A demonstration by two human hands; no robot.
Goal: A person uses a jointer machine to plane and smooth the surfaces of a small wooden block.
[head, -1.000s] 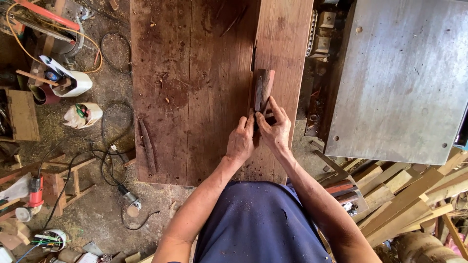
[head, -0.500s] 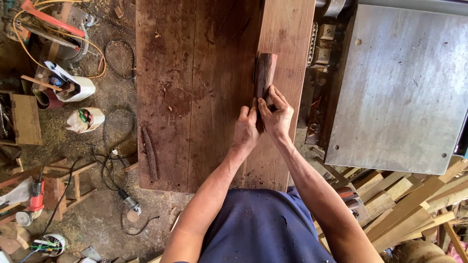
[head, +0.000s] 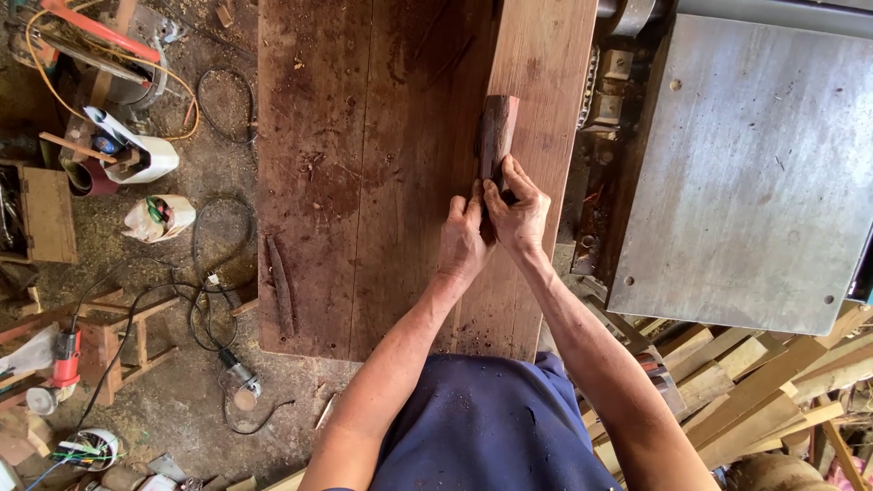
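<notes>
A dark wooden hand plane point(head: 497, 133) lies lengthwise on a lighter reddish plank point(head: 546, 64) at the right side of a wide, dark red wooden bench top point(head: 355, 173). My left hand point(head: 464, 238) and my right hand point(head: 518, 214) sit side by side, both clasped on the near end of the plane. The far half of the plane shows beyond my fingers. Both arms reach forward from my blue-clad lap.
A grey metal machine table point(head: 755, 173) stands right of the plank. Offcuts of timber point(head: 755, 391) pile at the lower right. On the dirt floor at the left lie cables point(head: 195, 300), a red power tool point(head: 65, 356), a white jug of tools point(head: 136, 150) and a small wooden stool point(head: 123, 341).
Both hands have pushed the plane forward along the plank, away from my body. My arms are more stretched out than a second ago.
</notes>
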